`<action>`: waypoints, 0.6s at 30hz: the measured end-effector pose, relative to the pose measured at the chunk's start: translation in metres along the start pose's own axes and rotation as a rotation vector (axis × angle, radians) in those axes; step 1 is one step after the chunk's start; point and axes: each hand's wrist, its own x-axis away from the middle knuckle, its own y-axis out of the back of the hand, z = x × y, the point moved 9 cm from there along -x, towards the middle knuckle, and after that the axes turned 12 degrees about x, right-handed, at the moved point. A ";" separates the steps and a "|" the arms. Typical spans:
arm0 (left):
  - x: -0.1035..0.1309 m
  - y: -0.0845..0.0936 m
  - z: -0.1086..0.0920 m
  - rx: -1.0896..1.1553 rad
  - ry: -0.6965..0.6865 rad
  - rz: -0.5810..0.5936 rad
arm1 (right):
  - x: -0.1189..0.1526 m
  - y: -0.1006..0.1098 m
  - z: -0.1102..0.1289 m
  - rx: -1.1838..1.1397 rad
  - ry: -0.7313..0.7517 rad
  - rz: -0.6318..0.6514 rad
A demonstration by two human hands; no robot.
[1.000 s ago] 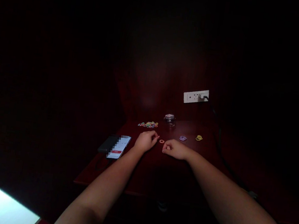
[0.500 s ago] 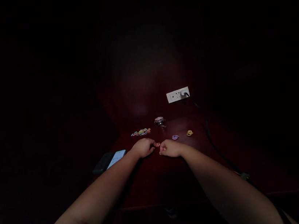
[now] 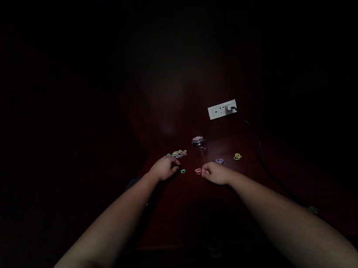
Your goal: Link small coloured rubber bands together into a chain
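Note:
Several small coloured rings (image 3: 179, 153) lie in a loose group on the dark red table (image 3: 184, 214). My left hand (image 3: 164, 167) is just in front of them, its thumb and fingers apart and holding nothing. A single green ring (image 3: 183, 171) lies right of its fingertips. My right hand (image 3: 215, 173) rests with curled fingers beside a small cluster of pink-orange rings (image 3: 198, 171); whether it pinches anything is too small to make out. Behind it lie purple rings (image 3: 219, 161), and farther right yellow rings (image 3: 237, 156).
A clear jar-like container (image 3: 199, 142) stands at the back of the table. Above it, a white socket panel (image 3: 222, 109) holds a plug with a black cable (image 3: 262, 156) running down to the right. A dark object is partly hidden behind my left forearm.
My left hand has moved left, away from the pink-orange rings, and its fingers have opened. The green ring now shows between my hands. The view has shifted slightly, and my left forearm covers the phone.

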 end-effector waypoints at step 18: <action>-0.061 -0.089 -0.040 0.123 -0.055 0.331 | -0.003 -0.005 0.005 0.177 0.004 0.039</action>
